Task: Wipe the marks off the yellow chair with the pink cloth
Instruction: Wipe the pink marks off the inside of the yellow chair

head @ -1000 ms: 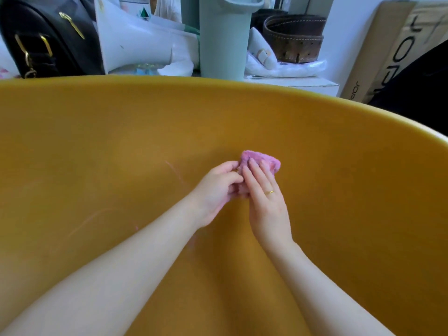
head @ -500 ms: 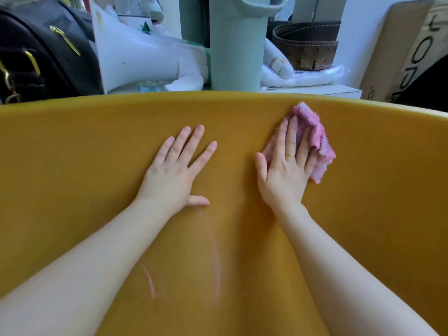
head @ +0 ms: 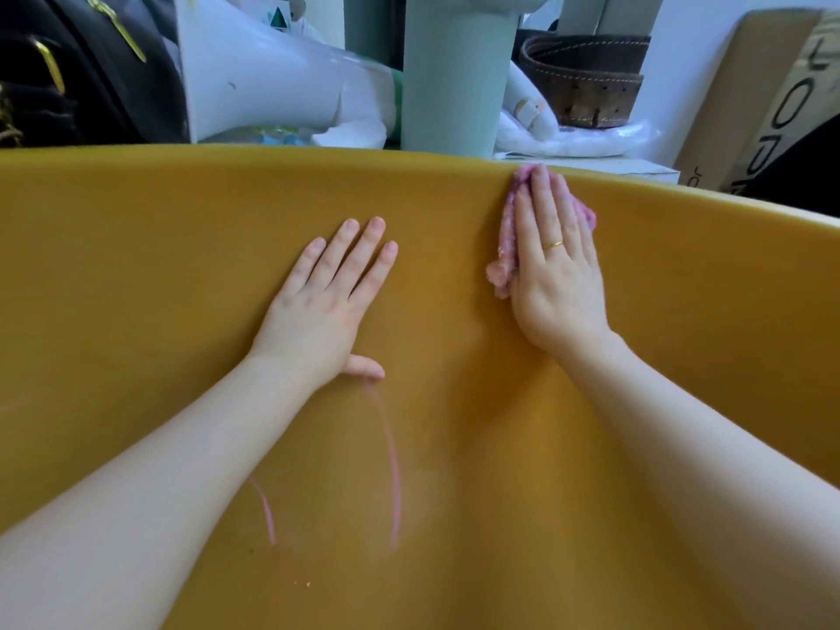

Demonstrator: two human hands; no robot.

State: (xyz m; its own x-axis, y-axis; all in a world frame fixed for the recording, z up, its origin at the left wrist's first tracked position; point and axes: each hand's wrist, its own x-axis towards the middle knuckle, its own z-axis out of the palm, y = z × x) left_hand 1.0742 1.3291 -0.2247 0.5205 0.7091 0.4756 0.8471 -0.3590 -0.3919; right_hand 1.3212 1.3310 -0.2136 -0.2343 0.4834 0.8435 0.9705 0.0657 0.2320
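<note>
Pink cloth (head: 509, 247) sits flat under my right hand (head: 557, 275), fingers straight, pressed against the yellow chair (head: 136, 275) just below its top edge. My left hand (head: 327, 306) lies flat and holds nothing. I judge the pink marks (head: 394, 470) lie lower left, nearer my left hand.

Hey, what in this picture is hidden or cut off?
Head view:
- Fuzzy pink cloth: mostly under the flat right hand.
- Curved pink marks: one partly behind the left forearm.
- Glossy yellow chair: cut off by the frame edges.
- Left hand hides the surface beneath it.
</note>
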